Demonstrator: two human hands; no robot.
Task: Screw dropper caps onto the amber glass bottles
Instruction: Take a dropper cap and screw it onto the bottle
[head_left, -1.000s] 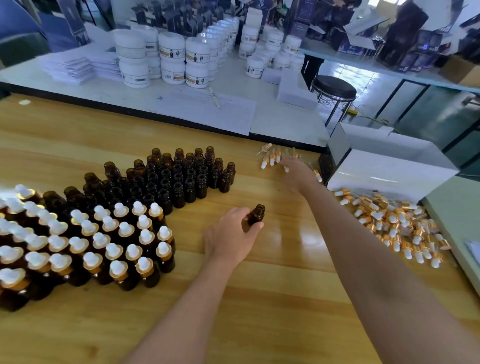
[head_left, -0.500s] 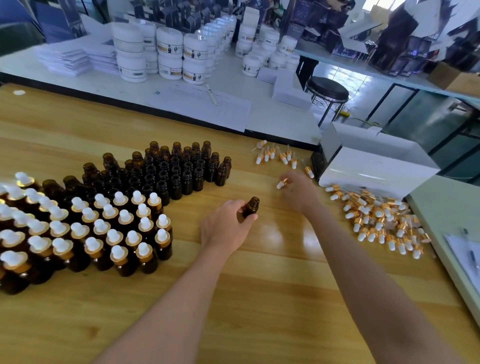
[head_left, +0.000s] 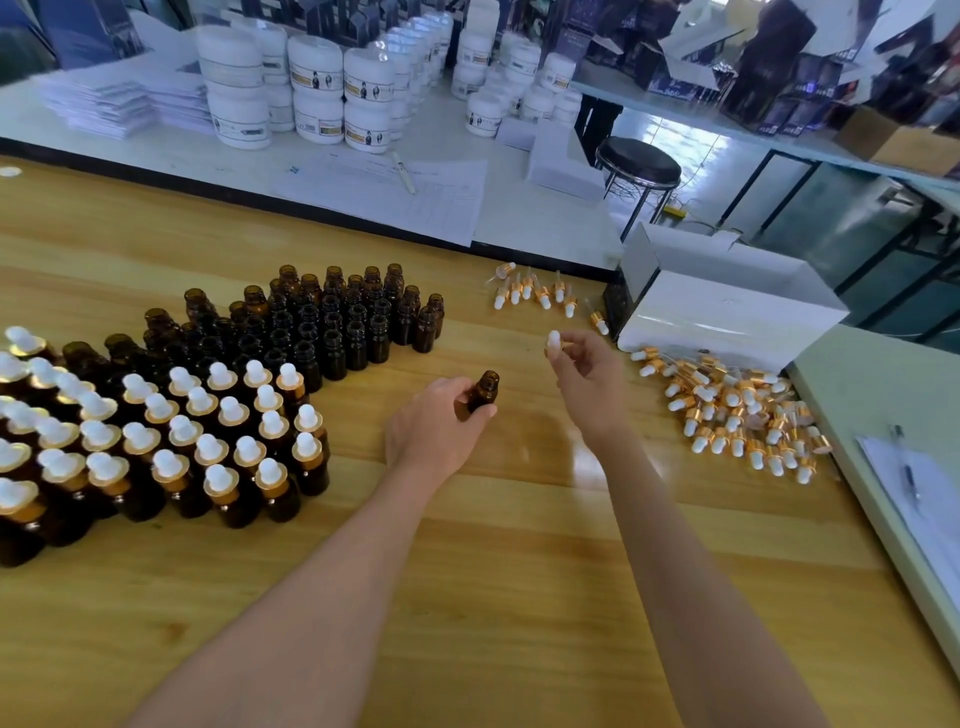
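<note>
Now, my left grip (head_left: 441, 431) held a brown bottle (head_left: 483, 392), open-necked and upright, over the tabletop (head_left: 467, 571); my right grip (head_left: 587, 374) pinched a white-bulbed cap (head_left: 555, 340) just beside it, loose caps (head_left: 737, 410) heaped farther right.

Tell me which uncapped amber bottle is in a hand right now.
The uncapped bottle gripped by the left hand, apart from the rest; the other uncapped bottles stand packed together farther back, untouched.

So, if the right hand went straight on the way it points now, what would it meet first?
Probably the short row of loose dropper caps near the table's far edge, just beyond the right hand. Its height is unclear, so it might pass over them.
</note>
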